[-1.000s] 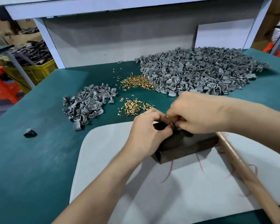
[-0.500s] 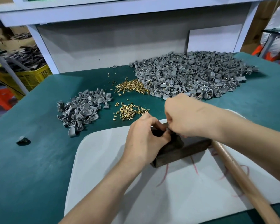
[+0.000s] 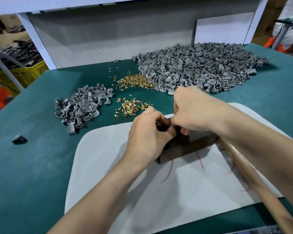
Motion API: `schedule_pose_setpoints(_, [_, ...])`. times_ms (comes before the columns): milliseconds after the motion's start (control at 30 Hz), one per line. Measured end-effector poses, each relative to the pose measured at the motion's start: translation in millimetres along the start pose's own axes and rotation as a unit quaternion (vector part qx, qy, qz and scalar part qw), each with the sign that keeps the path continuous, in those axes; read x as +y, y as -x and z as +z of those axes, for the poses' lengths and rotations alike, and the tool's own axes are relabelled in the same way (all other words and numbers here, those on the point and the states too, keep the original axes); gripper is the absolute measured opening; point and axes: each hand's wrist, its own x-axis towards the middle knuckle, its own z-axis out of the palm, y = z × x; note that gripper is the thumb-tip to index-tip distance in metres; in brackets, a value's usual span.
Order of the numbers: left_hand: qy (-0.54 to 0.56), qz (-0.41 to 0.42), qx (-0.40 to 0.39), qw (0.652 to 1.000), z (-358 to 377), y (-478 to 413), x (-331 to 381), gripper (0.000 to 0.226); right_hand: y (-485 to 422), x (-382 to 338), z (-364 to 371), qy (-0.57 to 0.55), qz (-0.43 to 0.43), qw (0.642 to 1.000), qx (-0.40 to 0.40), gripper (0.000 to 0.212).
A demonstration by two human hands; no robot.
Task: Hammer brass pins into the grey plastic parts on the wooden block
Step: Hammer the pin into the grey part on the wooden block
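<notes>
A dark wooden block (image 3: 184, 148) lies on a white mat (image 3: 108, 157). My left hand (image 3: 147, 137) curls over the block's left end, thumb and fingers round a dark grey plastic part (image 3: 161, 128) on top. My right hand (image 3: 191, 110) meets it from the right with fingertips pinched at the same spot; what they hold is hidden. A hammer's wooden handle (image 3: 254, 179) runs under my right forearm; its head is hidden. Loose brass pins (image 3: 132, 107) lie just beyond my hands, and more brass pins (image 3: 135, 81) lie farther back.
A small heap of grey parts (image 3: 81, 107) sits at the left, a large heap (image 3: 201, 68) at the back right, and one stray part (image 3: 19, 139) far left on the green tabletop (image 3: 32, 166). A white back panel (image 3: 108, 39) closes the rear. A yellow crate (image 3: 24, 73) stands beyond the left edge.
Both hands stay together on top of the block, with only small finger movements. The camera view has shifted slightly.
</notes>
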Motion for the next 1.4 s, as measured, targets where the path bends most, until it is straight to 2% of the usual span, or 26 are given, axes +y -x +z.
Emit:
schedule_pose_setpoints(133, [0.0, 0.0, -0.002, 1.0, 0, -1, -1, 0.038, 2, -4, 3, 0.021, -0.009, 0.999, 0.026, 0.023])
schedule_pose_setpoints(267, [0.002, 0.003, 0.001, 1.0, 1, -2, -2, 0.04, 5, -7, 4, 0.018, -0.011, 0.999, 0.044, 0.022])
schedule_pose_setpoints(367, [0.029, 0.0, -0.004, 1.0, 1, -1, -5, 0.033, 7, 8, 3, -0.076, 0.003, 0.997, 0.004, 0.014])
schedule_pose_setpoints(433, [0.053, -0.009, -0.006, 0.999, 1, -2, -6, 0.026, 6, 35, -5, -0.154, 0.031, 0.986, 0.047, 0.016])
schedule_pose_setpoints(500, [0.063, -0.016, -0.008, 0.998, 2, -2, -6, 0.021, 4, 65, -10, -0.105, 0.089, 0.985, 0.101, 0.022])
schedule_pose_setpoints(567, [0.072, -0.02, -0.011, 0.997, 2, -2, -7, 0.018, 6, 81, -1, 0.042, 0.149, 0.986, 0.064, 0.035])
schedule_pose_setpoints(633, [0.083, -0.026, -0.02, 0.996, 2, -3, -7, 0.015, 6, 87, 16, 0.078, 0.162, 0.983, 0.028, 0.045])
schedule_pose_setpoints(700, [0.099, -0.032, -0.032, 0.994, 2, -3, -7, 0.01, 3, 93, 23, 0.028, 0.166, 0.985, 0.022, 0.049])
schedule_pose_setpoints(767, [0.113, -0.037, -0.043, 0.992, 1, -3, -6, 0.008, 2, 101, 21, -0.113, 0.189, 0.975, 0.03, 0.046])
schedule_pose_setpoints(833, [0.128, -0.037, -0.048, 0.99, 1, -2, -6, 0.012, 8, 105, 13, -0.273, 0.203, 0.94, 0.016, 0.026])
schedule_pose_setpoints(900, [0.142, -0.039, -0.051, 0.988, 1, -2, -6, 0.02, 18, 100, 3, -0.374, 0.178, 0.91, -0.001, 0.006])
schedule_pose_setpoints(967, [0.151, -0.043, -0.053, 0.986, 2, -3, -7, 0.025, 27, 93, -7, -0.42, 0.131, 0.898, 0.014, 0.007])
schedule_pose_setpoints(1033, [0.153, -0.044, -0.055, 0.986, 2, -4, -8, 0.026, 35, 78, -14, -0.414, 0.084, 0.906, 0.026, 0.011])
schedule_pose_setpoints(1167, [0.152, -0.05, -0.065, 0.985, 2, -5, -11, 0.024, 49, 42, -15, -0.297, 0.02, 0.955, 0.016, 0.018])
schedule_pose_setpoints(1400, [0.148, -0.049, -0.07, 0.985, 3, -8, -13, 0.015, 49, 24, -13, -0.131, 0.008, 0.99, 0.059, 0.026])
